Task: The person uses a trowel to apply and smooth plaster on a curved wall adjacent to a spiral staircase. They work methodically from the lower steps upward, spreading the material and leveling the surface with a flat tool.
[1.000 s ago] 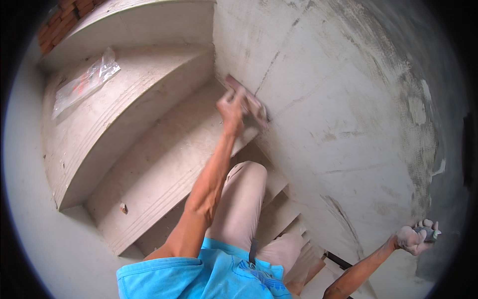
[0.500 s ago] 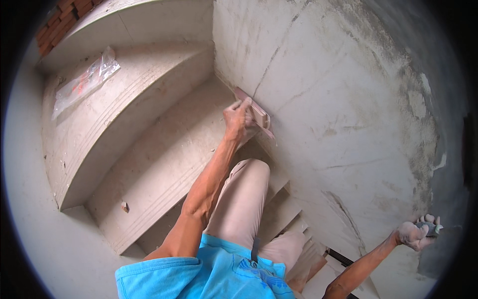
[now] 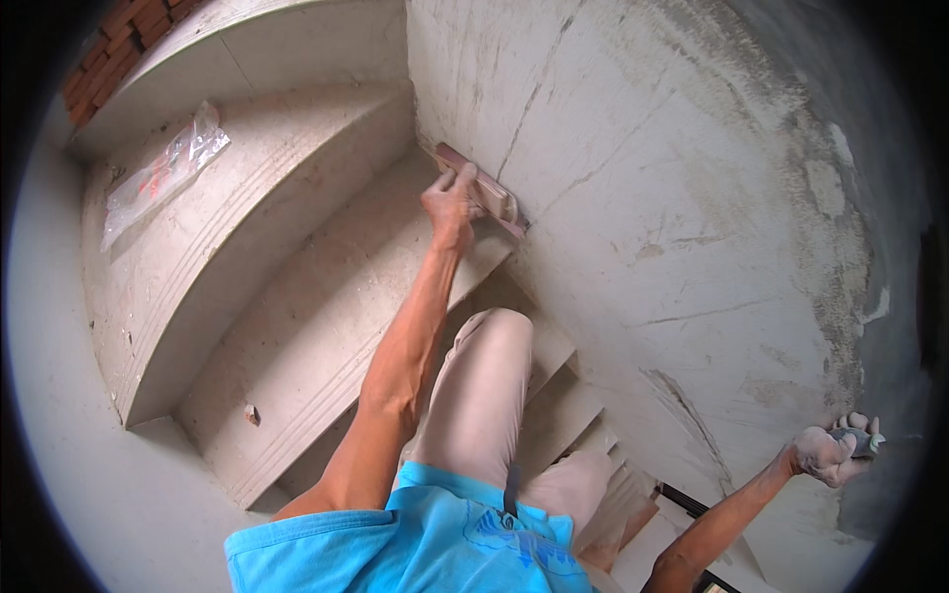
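Fingers of my left hand (image 3: 452, 206) are closed on the handle of a pinkish sanding block (image 3: 497, 198). The block is long and flat, and it lies against the pale plastered wall (image 3: 633, 198) just above a stair tread. Far off to the right, at the wall's dark grey part, my right hand (image 3: 825, 455) is wrapped round a tool with a dark handle (image 3: 856, 442) and a light metal end. A blade may stick out beyond it, but it is too faint to tell. White dust coats both hands.
Curving stone steps (image 3: 297, 267) fill the left side. A crumpled clear plastic bag (image 3: 163, 178) lies on an upper tread, and a small chip (image 3: 252, 415) on a lower one. Red bricks (image 3: 119, 49) are stacked at the top left. My knee (image 3: 484, 376) is bent over the steps.
My left hand and the sanding block have shifted a little left and up along the wall's foot. My right hand still holds its tool in nearly the same place.
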The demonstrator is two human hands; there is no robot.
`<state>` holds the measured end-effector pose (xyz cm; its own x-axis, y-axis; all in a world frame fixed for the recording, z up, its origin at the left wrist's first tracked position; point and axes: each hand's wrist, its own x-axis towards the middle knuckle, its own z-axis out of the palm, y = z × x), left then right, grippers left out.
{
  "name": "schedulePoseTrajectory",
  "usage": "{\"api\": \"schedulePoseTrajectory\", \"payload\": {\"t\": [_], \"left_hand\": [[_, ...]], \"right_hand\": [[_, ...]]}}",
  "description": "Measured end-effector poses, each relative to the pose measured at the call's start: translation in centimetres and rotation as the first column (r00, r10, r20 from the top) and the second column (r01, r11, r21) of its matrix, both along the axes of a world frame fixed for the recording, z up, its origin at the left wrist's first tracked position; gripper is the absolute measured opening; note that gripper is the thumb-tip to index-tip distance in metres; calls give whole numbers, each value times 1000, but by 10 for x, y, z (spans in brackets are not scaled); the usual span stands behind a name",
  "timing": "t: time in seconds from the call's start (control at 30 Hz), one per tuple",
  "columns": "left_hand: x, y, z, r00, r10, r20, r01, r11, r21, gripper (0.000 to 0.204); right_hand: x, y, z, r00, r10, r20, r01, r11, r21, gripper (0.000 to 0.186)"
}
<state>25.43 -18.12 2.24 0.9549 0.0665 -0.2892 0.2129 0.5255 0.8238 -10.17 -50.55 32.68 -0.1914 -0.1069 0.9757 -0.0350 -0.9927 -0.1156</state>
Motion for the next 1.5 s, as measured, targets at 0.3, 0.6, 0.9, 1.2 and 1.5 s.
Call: {"api": "schedulePoseTrajectory", "payload": {"t": [0.3,0.6,0.9,1.2,1.5], "left_hand": [[-102,-63,4,993,-29,-118,22,998,-64,73],[-113,-60,8,996,0,87,5,998,-62,72],[-112,-56,-15,985,-121,-121,115,991,-62,76],[-78,-37,-20,1000,-6,12,6,1000,2,70],[-125,-34,-5,944,-289,-159,273,955,-112,75]], "right_hand": [[3,-1,-1,999,-26,19,27,997,-67,42],[-3,-10,0,1000,-13,17,14,997,-80,39],[6,0,0,998,-45,36,48,995,-92,37],[4,-4,2,999,32,6,-31,996,-80,39],[-6,-16,2,1000,21,9,-20,990,-140,39]]}}
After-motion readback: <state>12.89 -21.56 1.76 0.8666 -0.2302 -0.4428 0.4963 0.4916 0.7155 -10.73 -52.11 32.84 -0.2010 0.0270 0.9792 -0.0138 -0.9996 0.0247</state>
